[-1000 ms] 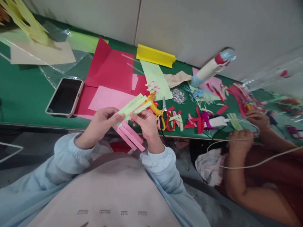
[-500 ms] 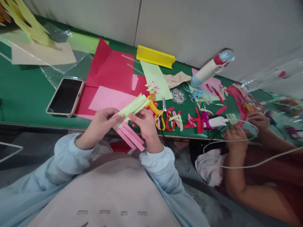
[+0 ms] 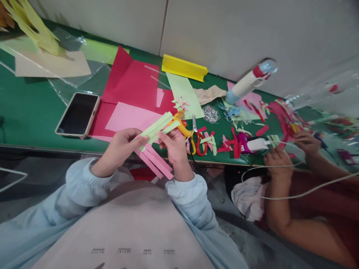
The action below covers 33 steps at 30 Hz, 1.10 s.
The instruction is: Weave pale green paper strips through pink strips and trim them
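Note:
My left hand pinches a bunch of paper strips between thumb and fingers, just over the front edge of the table. Light green strips point up and to the right, while pink strips hang down to the right, crossing them. My right hand has its thumb and fingers closed at the lowest green strip, which stands a little apart from the others. Just beyond that hand lie a yellow glue gun, yellow-handled scissors and red-handled scissors. Where the strips meet is partly hidden by my fingers.
A phone lies left on the green table. Red card and pink paper lie ahead. A bottle stands by the wall. At right, a co-worker's hands hold strips near a white cable.
The lowest green strip has swung away from the others, opening a gap at their far end. My right hand has shifted slightly right; my left still grips the bunch.

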Each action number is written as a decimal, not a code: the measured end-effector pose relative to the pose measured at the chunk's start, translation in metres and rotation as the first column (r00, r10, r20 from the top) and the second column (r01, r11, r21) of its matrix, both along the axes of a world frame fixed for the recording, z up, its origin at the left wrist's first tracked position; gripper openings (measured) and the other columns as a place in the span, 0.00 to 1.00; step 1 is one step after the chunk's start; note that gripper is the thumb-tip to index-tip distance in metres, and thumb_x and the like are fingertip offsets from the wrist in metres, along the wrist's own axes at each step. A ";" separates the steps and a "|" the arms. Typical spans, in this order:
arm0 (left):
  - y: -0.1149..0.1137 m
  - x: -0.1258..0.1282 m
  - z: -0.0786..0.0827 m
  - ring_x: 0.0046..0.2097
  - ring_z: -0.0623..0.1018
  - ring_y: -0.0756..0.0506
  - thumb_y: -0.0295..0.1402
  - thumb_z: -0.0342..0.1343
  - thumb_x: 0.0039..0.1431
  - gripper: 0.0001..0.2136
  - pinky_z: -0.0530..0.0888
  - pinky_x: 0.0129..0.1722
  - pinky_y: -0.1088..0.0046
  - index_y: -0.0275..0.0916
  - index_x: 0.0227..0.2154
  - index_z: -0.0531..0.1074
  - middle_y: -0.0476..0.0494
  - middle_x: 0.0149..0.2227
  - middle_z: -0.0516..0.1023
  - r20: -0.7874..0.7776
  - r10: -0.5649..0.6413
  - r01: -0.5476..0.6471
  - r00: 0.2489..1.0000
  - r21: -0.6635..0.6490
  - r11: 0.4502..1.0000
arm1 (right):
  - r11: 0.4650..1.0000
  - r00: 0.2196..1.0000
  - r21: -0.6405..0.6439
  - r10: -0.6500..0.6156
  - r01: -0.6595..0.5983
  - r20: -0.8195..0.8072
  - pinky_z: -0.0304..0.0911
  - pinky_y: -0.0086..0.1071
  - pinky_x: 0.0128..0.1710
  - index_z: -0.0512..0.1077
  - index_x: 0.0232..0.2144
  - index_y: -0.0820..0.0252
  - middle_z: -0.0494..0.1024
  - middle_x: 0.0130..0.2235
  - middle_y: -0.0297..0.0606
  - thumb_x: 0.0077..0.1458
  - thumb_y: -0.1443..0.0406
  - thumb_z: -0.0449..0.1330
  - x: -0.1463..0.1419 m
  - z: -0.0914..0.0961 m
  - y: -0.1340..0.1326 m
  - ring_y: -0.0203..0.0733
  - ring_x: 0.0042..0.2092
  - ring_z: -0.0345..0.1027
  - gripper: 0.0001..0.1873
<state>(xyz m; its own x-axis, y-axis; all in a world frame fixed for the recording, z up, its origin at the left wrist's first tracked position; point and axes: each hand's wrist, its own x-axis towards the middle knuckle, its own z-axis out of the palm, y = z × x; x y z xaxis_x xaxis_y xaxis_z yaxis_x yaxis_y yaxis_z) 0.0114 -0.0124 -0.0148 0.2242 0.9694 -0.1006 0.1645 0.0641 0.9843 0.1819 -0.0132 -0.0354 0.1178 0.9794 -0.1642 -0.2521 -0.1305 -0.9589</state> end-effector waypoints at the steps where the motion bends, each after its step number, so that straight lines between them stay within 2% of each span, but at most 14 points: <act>1: 0.000 0.000 0.000 0.28 0.67 0.50 0.46 0.61 0.52 0.14 0.63 0.26 0.75 0.38 0.28 0.75 0.50 0.25 0.70 0.004 0.001 -0.001 1.000 -0.010 1.000 | 1.000 1.000 -0.004 -0.005 0.005 -0.002 0.55 0.27 0.20 0.67 0.19 0.59 0.69 0.18 0.27 0.42 0.55 0.68 0.001 0.000 0.001 0.29 0.19 0.59 0.17; 4: -0.001 -0.001 0.000 0.27 0.66 0.51 0.45 0.61 0.52 0.14 0.63 0.26 0.75 0.38 0.28 0.74 0.50 0.25 0.70 0.018 -0.002 0.002 1.000 -0.034 0.999 | 1.000 1.000 -0.015 0.012 -0.013 -0.018 0.56 0.27 0.20 0.67 0.20 0.59 0.69 0.19 0.27 0.43 0.55 0.68 0.005 0.001 0.003 0.28 0.19 0.59 0.17; 10: 0.000 -0.004 0.000 0.28 0.67 0.49 0.47 0.60 0.53 0.15 0.63 0.27 0.75 0.38 0.28 0.74 0.49 0.25 0.70 -0.031 -0.043 0.042 0.999 -0.036 0.998 | 0.976 0.976 0.005 0.219 -0.219 0.009 0.56 0.26 0.20 0.74 0.25 0.60 0.73 0.23 0.29 0.39 0.57 0.71 0.012 0.003 0.005 0.30 0.22 0.60 0.15; 12: 0.001 -0.005 0.000 0.28 0.66 0.50 0.47 0.59 0.53 0.15 0.62 0.27 0.75 0.38 0.29 0.75 0.49 0.25 0.70 -0.056 -0.064 0.062 0.996 -0.040 0.997 | 0.967 0.967 0.029 0.252 -0.253 0.025 0.55 0.26 0.19 0.75 0.26 0.61 0.74 0.24 0.30 0.38 0.59 0.72 0.013 0.001 0.005 0.30 0.23 0.60 0.15; 18: 0.001 -0.006 0.002 0.26 0.64 0.51 0.45 0.59 0.54 0.14 0.61 0.26 0.76 0.37 0.28 0.74 0.51 0.23 0.67 -0.066 -0.081 0.078 0.995 -0.039 0.996 | 0.972 0.973 0.043 0.229 -0.229 0.009 0.51 0.26 0.19 0.72 0.23 0.61 0.69 0.20 0.28 0.41 0.58 0.70 0.012 -0.006 0.006 0.28 0.21 0.55 0.14; 23: 0.002 -0.005 0.002 0.26 0.66 0.51 0.44 0.58 0.54 0.13 0.62 0.26 0.76 0.38 0.26 0.72 0.51 0.23 0.68 -0.056 -0.091 0.088 0.994 -0.042 0.995 | 0.992 0.993 -0.043 0.120 -0.121 -0.022 0.50 0.26 0.18 0.68 0.18 0.60 0.66 0.17 0.27 0.42 0.55 0.68 0.011 -0.006 0.007 0.28 0.19 0.56 0.17; 29: 0.002 -0.005 0.001 0.25 0.64 0.51 0.44 0.58 0.55 0.13 0.60 0.25 0.75 0.39 0.25 0.71 0.53 0.22 0.65 -0.080 -0.104 0.101 0.991 -0.040 0.994 | 0.957 0.959 -0.078 0.283 -0.281 0.015 0.52 0.26 0.19 0.74 0.23 0.62 0.72 0.22 0.29 0.33 0.59 0.73 0.012 0.001 0.005 0.28 0.21 0.56 0.16; 33: 0.002 -0.006 0.000 0.25 0.63 0.52 0.44 0.58 0.55 0.13 0.59 0.25 0.75 0.39 0.24 0.71 0.54 0.21 0.64 -0.083 -0.112 0.109 0.990 -0.045 0.993 | 0.968 0.969 -0.056 0.247 -0.246 0.001 0.50 0.26 0.18 0.73 0.20 0.61 0.68 0.18 0.26 0.34 0.59 0.73 0.012 -0.001 0.005 0.27 0.19 0.53 0.15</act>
